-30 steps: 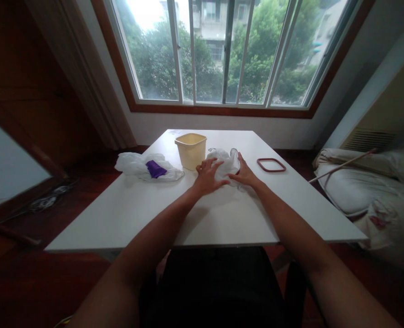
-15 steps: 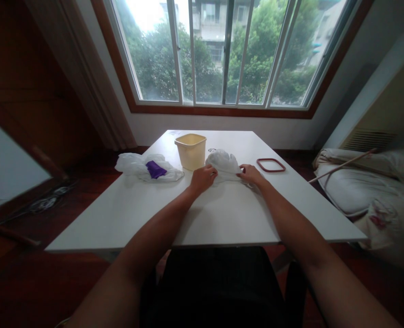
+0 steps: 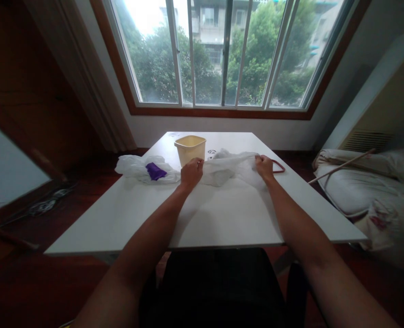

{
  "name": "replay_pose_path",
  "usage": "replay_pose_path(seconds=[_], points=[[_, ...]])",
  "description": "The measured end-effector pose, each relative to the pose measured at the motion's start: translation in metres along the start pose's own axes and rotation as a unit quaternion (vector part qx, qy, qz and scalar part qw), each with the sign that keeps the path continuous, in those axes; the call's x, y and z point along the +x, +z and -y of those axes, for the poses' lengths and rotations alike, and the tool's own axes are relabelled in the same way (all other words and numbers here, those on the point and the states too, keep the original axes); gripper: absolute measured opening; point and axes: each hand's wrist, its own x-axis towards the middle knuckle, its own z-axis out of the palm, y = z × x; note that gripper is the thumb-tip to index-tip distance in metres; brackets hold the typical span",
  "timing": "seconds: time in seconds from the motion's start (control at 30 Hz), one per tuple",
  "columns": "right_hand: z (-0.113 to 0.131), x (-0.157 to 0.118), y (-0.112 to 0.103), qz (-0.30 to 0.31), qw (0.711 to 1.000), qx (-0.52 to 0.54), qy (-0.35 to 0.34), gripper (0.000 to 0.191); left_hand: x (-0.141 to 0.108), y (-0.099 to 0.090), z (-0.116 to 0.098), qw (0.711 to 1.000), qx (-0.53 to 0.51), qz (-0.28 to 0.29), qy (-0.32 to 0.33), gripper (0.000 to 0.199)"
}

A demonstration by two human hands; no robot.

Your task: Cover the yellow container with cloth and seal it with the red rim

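Observation:
A translucent white plastic bag point(image 3: 227, 169) is stretched sideways between my two hands, just above the tabletop. My left hand point(image 3: 191, 172) is closed on the bag's left end, in front of a cream plastic bin point(image 3: 191, 150). Its right end is pinched in my right hand point(image 3: 263, 166), which partly hides a dark red rounded frame point(image 3: 279, 167) behind it. To the left of the bin lies another crumpled white plastic bag point(image 3: 131, 167) with a purple piece point(image 3: 155, 171) on it.
The white table point(image 3: 222, 223) stands below a window point(image 3: 205, 54) with a wooden frame. A cushioned seat point(image 3: 348, 182) with a thin stick point(image 3: 341, 166) across it is at the right. A small dark marking shows behind the bag.
My hands have moved apart, the right one further right and slightly up, the left one slightly left. The bunched bag is now pulled out wide between them.

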Motion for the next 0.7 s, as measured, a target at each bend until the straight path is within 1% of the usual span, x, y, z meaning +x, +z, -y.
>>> replay_pose_path(seconds=[0.1, 0.2, 0.3, 0.37, 0.4, 0.43, 0.5, 0.53, 0.57, 0.6, 0.67, 0.7], points=[[0.021, -0.008, -0.001, -0.017, 0.996, 0.083, -0.032, 0.03, 0.0, -0.003, -0.001, 0.997, -0.061, -0.029, -0.031, 0.03], [0.043, -0.026, 0.001, 0.009, 0.986, 0.143, -0.079, 0.03, -0.004, -0.004, -0.008, 0.987, -0.152, -0.032, -0.032, 0.033], [0.061, -0.049, 0.007, 0.059, 0.974, 0.157, -0.154, 0.036, -0.012, -0.001, -0.02, 0.981, -0.194, -0.009, 0.003, 0.038], [0.069, -0.062, 0.011, 0.108, 0.965, 0.143, -0.189, 0.044, -0.018, 0.003, -0.03, 0.973, -0.228, 0.034, 0.021, 0.045], [0.072, -0.068, 0.012, 0.134, 0.96, 0.139, -0.203, 0.048, -0.021, 0.005, -0.036, 0.962, -0.264, 0.07, 0.014, 0.049], [0.075, -0.073, 0.014, 0.161, 0.953, 0.136, -0.217, 0.05, -0.024, 0.009, -0.04, 0.944, -0.31, 0.113, -0.006, 0.054], [0.079, -0.081, 0.015, 0.222, 0.934, 0.138, -0.245, 0.052, -0.029, 0.015, -0.048, 0.894, -0.399, 0.188, -0.073, 0.062], [0.081, -0.084, 0.015, 0.254, 0.922, 0.141, -0.258, 0.052, -0.03, 0.019, -0.051, 0.87, -0.433, 0.21, -0.109, 0.064], [0.082, -0.086, 0.015, 0.283, 0.909, 0.146, -0.268, 0.052, -0.031, 0.021, -0.052, 0.85, -0.457, 0.221, -0.139, 0.064], [0.084, -0.087, 0.015, 0.308, 0.898, 0.155, -0.275, 0.051, -0.032, 0.024, -0.053, 0.837, -0.474, 0.223, -0.159, 0.061], [0.085, -0.087, 0.014, 0.333, 0.883, 0.179, -0.279, 0.049, -0.031, 0.027, -0.05, 0.822, -0.496, 0.211, -0.185, 0.053], [0.085, -0.086, 0.014, 0.332, 0.883, 0.189, -0.274, 0.047, -0.029, 0.028, -0.047, 0.82, -0.501, 0.198, -0.192, 0.047]])
